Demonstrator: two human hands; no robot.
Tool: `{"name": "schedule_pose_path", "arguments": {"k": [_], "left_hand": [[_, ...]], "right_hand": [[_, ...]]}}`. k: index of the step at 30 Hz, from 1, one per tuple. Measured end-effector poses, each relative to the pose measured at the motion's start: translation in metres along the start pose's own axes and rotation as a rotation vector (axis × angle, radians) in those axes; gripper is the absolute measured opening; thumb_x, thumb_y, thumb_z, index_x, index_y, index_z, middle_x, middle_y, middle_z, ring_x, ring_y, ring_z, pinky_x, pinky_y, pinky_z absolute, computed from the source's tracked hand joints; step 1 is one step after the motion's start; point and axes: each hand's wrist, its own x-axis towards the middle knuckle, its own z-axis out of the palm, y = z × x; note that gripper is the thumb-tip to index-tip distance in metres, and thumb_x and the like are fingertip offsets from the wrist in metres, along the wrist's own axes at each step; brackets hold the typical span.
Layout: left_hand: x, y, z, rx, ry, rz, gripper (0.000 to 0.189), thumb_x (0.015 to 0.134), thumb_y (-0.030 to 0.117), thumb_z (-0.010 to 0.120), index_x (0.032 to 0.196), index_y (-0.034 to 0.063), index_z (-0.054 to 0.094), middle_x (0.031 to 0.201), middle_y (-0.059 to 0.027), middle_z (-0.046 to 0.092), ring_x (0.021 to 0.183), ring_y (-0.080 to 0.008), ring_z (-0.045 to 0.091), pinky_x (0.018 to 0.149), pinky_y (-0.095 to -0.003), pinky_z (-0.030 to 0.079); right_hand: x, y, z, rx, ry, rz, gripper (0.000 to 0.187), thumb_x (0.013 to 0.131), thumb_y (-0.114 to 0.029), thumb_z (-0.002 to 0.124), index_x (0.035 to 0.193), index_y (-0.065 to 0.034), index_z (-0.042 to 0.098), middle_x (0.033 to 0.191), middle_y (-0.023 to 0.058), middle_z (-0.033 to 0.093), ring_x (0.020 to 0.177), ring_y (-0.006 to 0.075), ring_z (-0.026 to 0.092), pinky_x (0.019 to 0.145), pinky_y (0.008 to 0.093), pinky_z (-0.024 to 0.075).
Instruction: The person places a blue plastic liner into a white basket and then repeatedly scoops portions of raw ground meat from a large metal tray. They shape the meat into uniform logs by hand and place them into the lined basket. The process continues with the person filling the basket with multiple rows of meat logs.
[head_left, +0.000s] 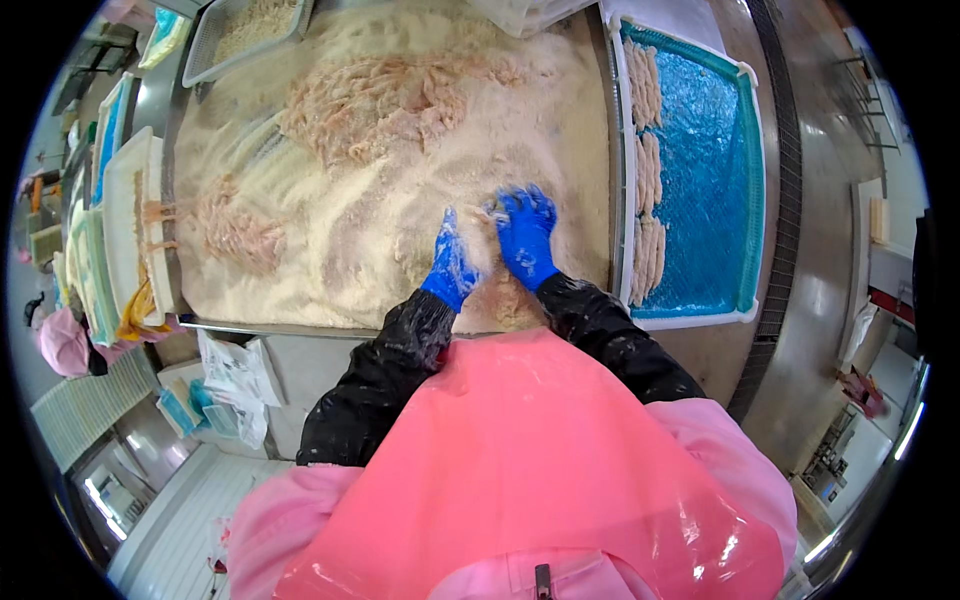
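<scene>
Both my hands wear blue gloves dusted with crumbs and are low over a bed of pale breading crumbs (360, 202) on the work table. My left hand (452, 262) is on the left with a digit pointing away from me; its other fingers are partly hidden. Beside it my right hand (527, 236) has bent fingers, blurred by motion. A pale crumb-covered piece (478, 216) shows between the hands, too blurred to tell whether either grips it. Farther off lies a heap of raw pinkish meat strips (375, 105), partly crumbed. A smaller group of meat strips (240, 232) lies left.
On the right stands a white-rimmed tray with a blue liner (697, 187), holding rows of coated strips (646, 169) along its left side. A white basket of crumbs (251, 34) is at the far left. Another person's hands (159, 212) reach in over a white tub (120, 195).
</scene>
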Motion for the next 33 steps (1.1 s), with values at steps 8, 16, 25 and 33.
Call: {"name": "schedule_pose_path", "arguments": {"k": [8, 16, 25, 33], "left_hand": [[0.026, -0.027, 0.082, 0.519, 1.065, -0.215, 0.071, 0.095, 0.06, 0.03, 0.138, 0.0056, 0.041, 0.131, -0.016, 0.052, 0.113, -0.0322, 0.055, 0.097, -0.0448, 0.043], [0.007, -0.002, 0.038, 0.899, 1.011, -0.267, 0.062, 0.096, 0.054, 0.033, 0.126, 0.0034, 0.053, 0.104, -0.016, 0.066, 0.082, -0.0229, 0.065, 0.061, -0.0297, 0.052], [0.005, -0.001, 0.03, 0.982, 1.05, -0.27, 0.053, 0.095, 0.047, 0.041, 0.126, 0.0059, 0.054, 0.101, -0.0144, 0.066, 0.076, -0.0214, 0.065, 0.063, -0.0305, 0.053], [0.035, -0.086, 0.063, 2.709, 0.183, -0.118, 0.044, 0.081, 0.028, 0.064, 0.123, 0.0154, 0.059, 0.134, -0.01, 0.05, 0.123, -0.0312, 0.045, 0.104, -0.0451, 0.032]], "right_hand": [[-0.023, 0.024, -0.059, 1.485, -0.27, 0.403, 0.036, 0.09, -0.024, 0.062, 0.117, 0.0001, 0.06, 0.108, 0.0037, 0.063, 0.085, 0.0135, 0.057, 0.078, 0.029, 0.0475], [-0.023, 0.185, -0.174, 0.747, 0.232, 0.541, 0.04, 0.093, -0.029, 0.057, 0.125, -0.0042, 0.056, 0.098, 0.0078, 0.067, 0.074, 0.016, 0.061, 0.068, 0.0305, 0.0499], [0.037, 0.232, -0.178, -0.033, 0.028, 0.387, 0.038, 0.091, -0.021, 0.052, 0.127, -0.0089, 0.055, 0.111, 0.0202, 0.063, 0.094, 0.0361, 0.063, 0.082, 0.0394, 0.0501], [0.056, 0.188, -0.187, 0.221, 0.216, 0.213, 0.034, 0.088, -0.003, 0.049, 0.122, -0.0034, 0.058, 0.115, 0.0199, 0.062, 0.103, 0.03, 0.062, 0.085, 0.0329, 0.0486]]}}
